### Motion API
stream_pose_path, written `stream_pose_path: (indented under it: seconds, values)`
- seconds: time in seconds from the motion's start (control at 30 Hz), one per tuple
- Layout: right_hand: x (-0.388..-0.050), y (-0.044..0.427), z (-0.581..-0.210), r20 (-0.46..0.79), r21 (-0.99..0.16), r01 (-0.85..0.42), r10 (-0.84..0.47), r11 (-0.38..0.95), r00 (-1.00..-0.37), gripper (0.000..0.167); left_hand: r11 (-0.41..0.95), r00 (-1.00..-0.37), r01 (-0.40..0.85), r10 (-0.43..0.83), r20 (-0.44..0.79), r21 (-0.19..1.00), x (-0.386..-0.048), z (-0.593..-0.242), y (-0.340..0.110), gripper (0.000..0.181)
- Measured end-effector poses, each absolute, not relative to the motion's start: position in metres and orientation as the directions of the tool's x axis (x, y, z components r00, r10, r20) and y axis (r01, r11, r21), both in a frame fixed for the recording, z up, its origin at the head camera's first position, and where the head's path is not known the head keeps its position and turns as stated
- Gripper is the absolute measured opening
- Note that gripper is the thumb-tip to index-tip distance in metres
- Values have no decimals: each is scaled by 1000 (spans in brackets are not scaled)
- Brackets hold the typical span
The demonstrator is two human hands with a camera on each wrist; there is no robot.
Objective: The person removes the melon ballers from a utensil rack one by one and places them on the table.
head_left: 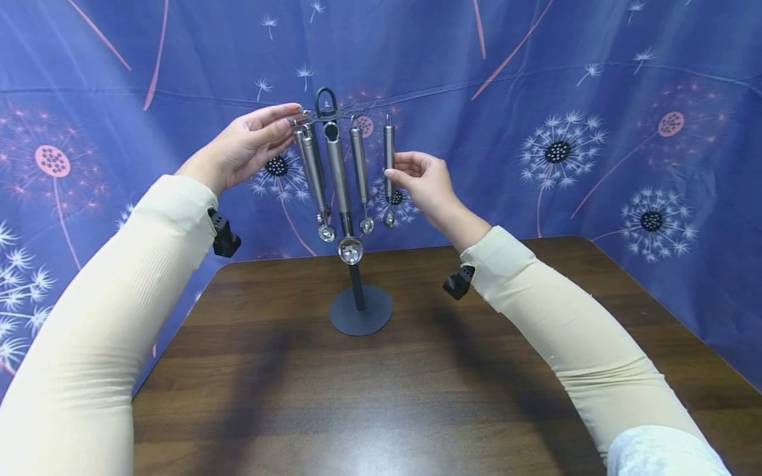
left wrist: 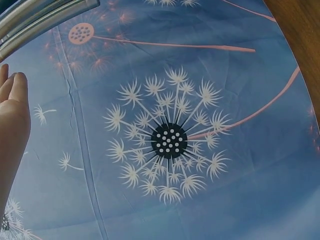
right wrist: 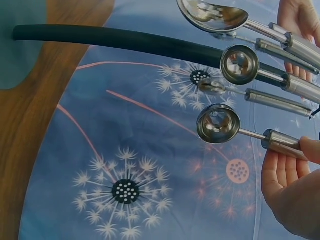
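"The right hand (head_left: 425,182) pinches the metal scoop (head_left: 389,147) by its handle, rack (head_left: 356,287) between the hands!"

"And the left hand (head_left: 253,142)?"

"At the rack's top edge, fingers nearly straight; pinching or just touching, I can't tell."

"Scoop looks light, stiff, slick: mid-handle suits it, bowl hanging below the fingers."

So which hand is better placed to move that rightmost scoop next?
Probably the right hand: it pinches the scoop, close beside the stand. The left hand is across at the stand's top, with other utensils between.
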State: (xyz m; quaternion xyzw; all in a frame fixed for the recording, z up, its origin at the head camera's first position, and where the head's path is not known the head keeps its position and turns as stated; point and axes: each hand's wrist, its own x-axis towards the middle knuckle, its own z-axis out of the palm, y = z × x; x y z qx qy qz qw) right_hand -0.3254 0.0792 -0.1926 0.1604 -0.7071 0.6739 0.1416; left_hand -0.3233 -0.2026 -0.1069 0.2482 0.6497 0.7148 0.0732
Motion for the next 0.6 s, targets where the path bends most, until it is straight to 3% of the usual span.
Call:
stream_pose_path:
  seconds: [0.4, 0.6]
  values:
    - [-328, 88, -202, 338, -940, -339, -18, 31, -941, 33, -170, -882, 218, 386, 269, 961, -324, -109, -202, 56]
    - [-327, 94, -206, 331, -942, -331, -17, 45, -944, 34, -201, -881, 201, 391, 266, 959, -324, -108, -201, 36]
